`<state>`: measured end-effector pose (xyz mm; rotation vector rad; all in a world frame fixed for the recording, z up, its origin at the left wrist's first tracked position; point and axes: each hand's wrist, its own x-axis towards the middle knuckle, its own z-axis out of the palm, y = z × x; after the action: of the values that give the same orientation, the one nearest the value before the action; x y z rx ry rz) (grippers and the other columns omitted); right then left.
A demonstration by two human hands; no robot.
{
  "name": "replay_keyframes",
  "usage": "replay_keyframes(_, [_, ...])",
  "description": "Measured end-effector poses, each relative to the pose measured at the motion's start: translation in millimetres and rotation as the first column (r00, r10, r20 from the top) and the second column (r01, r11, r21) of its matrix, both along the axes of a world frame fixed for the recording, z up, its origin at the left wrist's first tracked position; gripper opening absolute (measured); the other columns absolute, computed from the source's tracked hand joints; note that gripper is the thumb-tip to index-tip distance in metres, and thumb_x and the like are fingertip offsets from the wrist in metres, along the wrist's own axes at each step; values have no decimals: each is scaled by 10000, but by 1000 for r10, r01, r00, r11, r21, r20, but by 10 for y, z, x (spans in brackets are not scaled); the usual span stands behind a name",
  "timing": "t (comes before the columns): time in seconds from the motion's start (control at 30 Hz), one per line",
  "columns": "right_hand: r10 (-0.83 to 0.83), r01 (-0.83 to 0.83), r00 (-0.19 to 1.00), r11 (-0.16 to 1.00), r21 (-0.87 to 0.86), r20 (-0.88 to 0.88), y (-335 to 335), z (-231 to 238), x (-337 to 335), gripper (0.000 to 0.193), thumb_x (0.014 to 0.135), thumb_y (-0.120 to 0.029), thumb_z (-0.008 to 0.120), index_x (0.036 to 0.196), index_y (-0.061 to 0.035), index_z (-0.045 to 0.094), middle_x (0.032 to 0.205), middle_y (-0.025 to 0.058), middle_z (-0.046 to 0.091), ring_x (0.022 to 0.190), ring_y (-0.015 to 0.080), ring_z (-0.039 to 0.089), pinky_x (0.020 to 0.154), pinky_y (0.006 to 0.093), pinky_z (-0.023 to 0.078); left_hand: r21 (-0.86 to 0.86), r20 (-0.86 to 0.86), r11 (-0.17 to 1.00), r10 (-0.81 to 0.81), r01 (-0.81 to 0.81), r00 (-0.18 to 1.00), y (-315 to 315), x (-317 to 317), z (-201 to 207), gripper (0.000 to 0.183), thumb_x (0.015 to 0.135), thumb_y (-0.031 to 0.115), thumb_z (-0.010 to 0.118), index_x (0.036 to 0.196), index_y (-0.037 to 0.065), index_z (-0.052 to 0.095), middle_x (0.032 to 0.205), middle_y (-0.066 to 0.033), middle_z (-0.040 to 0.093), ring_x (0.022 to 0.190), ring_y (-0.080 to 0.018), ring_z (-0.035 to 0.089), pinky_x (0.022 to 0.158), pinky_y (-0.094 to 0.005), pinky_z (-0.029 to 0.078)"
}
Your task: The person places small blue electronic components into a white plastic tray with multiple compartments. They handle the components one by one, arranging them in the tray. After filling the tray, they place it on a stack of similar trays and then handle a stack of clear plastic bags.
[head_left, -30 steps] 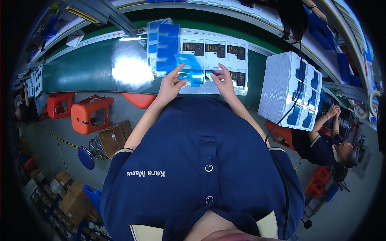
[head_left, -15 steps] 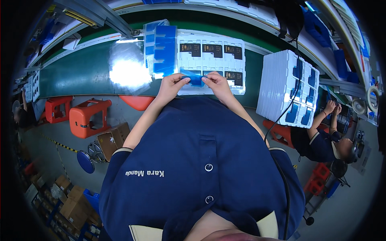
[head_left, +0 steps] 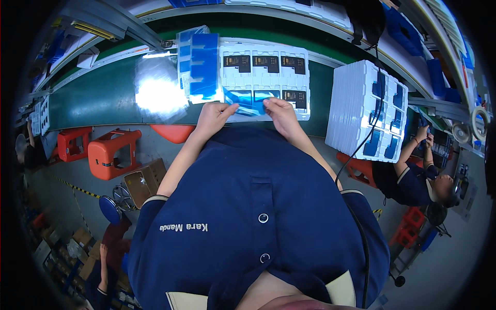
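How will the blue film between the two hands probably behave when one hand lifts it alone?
The blue film is probably floppy, because it bends between the left hand and the right hand. It is likely very light, since it looks thin and partly see-through. Its shiny surface may make it slippery.

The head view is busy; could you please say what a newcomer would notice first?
Probably the bright white glare over the green table, left of centre. Centrally, a bare left hand and right hand pinch glossy blue film over a white moulded tray. Rightward stands a tall white tray stack.
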<state>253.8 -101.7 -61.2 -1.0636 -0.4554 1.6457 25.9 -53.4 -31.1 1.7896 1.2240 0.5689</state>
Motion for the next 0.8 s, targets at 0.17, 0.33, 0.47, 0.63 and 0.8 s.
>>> replay_keyframes(0.17, [-313,314,923,949,-34,-222,147,-289,602,31,866,-45,598,877,-72,609,852,43,644,774,151,618,733,318,517,10,0,983,182,-182,983,-2,-96,4,465,941,352,473,776,-25,689,660,-150,649,651,-238,654,614,-306,478])
replay_keyframes(0.33, [-197,224,848,975,5,492,39,-604,1241,139,816,-6,646,953,-29,633,834,27,644,742,87,597,681,225,484,-32,93,955,295,-293,951,17,-169,-50,467,963,343,437,858,-37,688,733,-155,670,717,-198,650,674,-299,484])
replay_keyframes(0.47, [-186,230,734,973,19,653,-83,-848,1449,257,768,8,686,1020,19,637,839,42,652,755,84,593,701,205,471,-58,128,955,295,-289,947,36,-130,-101,481,970,337,424,869,-58,678,752,-145,673,733,-184,645,698,-297,486])
replay_keyframes(0.63, [-214,260,727,965,27,652,-97,-894,1412,320,739,0,710,1049,26,632,844,58,662,752,90,602,701,207,475,-55,79,973,227,-223,971,22,-89,-88,473,965,330,433,863,-62,676,742,-149,669,731,-192,648,694,-296,486])
replay_keyframes(0.8, [-169,211,686,977,28,708,-37,-888,1381,296,720,-6,722,1004,36,648,836,75,668,741,91,608,689,206,480,-87,46,974,212,-208,976,32,-80,-66,462,961,326,440,863,-60,677,742,-151,669,724,-195,648,690,-298,487])
